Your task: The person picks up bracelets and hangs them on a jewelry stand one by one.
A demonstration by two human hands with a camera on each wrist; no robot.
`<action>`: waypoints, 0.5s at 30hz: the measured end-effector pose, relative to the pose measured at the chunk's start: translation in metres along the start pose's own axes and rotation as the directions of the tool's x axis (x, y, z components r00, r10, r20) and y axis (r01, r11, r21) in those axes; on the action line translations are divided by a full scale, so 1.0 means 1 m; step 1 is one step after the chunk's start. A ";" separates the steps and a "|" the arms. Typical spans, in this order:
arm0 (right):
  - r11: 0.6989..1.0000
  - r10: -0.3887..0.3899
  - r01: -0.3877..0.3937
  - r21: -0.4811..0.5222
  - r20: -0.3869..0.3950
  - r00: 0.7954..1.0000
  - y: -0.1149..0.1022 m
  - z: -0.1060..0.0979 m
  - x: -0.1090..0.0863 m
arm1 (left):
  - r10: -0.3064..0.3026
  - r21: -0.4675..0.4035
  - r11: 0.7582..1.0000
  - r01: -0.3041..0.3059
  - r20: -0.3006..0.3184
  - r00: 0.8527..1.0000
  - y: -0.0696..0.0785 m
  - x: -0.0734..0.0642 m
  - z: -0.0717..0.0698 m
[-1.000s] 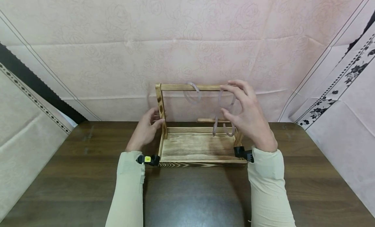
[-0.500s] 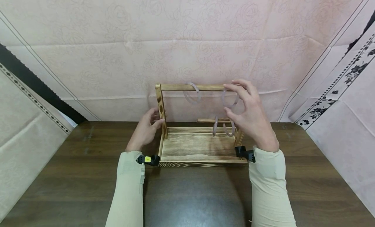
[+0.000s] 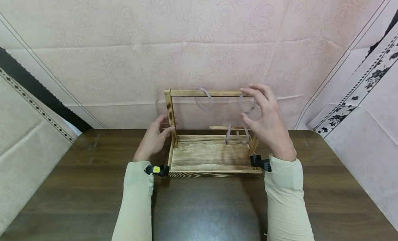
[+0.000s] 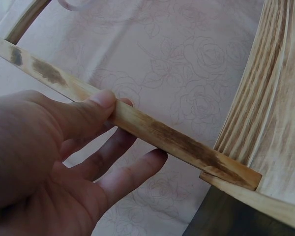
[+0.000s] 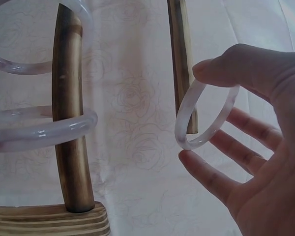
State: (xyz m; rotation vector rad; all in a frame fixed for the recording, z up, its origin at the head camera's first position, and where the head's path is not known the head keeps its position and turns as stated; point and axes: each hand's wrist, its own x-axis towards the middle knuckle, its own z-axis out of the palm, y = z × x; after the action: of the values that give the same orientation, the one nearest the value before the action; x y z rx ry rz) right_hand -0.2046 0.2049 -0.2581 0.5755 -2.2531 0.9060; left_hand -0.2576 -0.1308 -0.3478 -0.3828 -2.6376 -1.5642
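Observation:
My left hand (image 3: 153, 139) grips the upright post (image 4: 162, 137) of a wooden display stand, thumb in front and fingers behind. With thumb and fingers, my right hand (image 3: 270, 125) pinches a pale lilac bangle (image 5: 184, 120) at the right end of the upper bar (image 3: 227, 93). In the right wrist view that bar's free end shows within the ring. Another bangle (image 3: 212, 102) hangs farther left on the upper bar. Two more, a left bangle (image 3: 228, 134) and a right bangle (image 3: 247, 138), hang on the short lower bar (image 3: 214, 128).
The stand's shallow tray base (image 3: 202, 154) sits on a dark wooden table (image 3: 205, 206), near its back edge. Behind rises a pale rose-patterned cloth (image 3: 186, 61). A black wrist camera (image 3: 260, 163) on the right sleeve overlaps the tray's right corner.
My right hand has moved a little to the right along the upper bar, carrying the pinched bangle toward the bar's end. The left hand has stayed on the post.

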 end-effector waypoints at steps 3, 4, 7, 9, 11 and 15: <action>1.000 0.002 -0.002 -0.014 -0.010 1.000 0.001 0.000 0.000 | -0.004 0.004 1.000 0.004 -0.001 1.000 0.000 0.000 0.000; 1.000 0.002 -0.002 -0.019 -0.014 1.000 0.002 0.000 0.000 | -0.005 0.004 1.000 0.005 -0.001 1.000 0.000 0.000 0.000; 1.000 0.006 -0.007 -0.030 -0.018 1.000 0.004 0.001 0.000 | -0.005 0.005 1.000 0.005 -0.001 1.000 0.000 0.000 0.000; 0.999 0.011 -0.011 -0.033 -0.020 1.000 0.005 0.001 0.000 | -0.003 0.004 1.000 0.003 0.000 1.000 0.000 0.001 0.000; 0.999 0.018 -0.018 -0.033 -0.021 1.000 0.005 0.002 0.000 | -0.001 0.005 1.000 0.001 0.000 1.000 -0.001 0.000 0.000; 0.999 0.031 -0.032 -0.033 -0.026 0.999 0.007 0.004 0.001 | -0.001 0.008 1.000 0.001 -0.001 1.000 -0.001 0.001 0.000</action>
State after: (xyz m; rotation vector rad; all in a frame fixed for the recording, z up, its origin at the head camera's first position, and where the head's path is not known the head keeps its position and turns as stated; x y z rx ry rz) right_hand -0.2112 0.2070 -0.2627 0.5124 -2.2560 0.8850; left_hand -0.2586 -0.1311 -0.3488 -0.3806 -2.6422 -1.5534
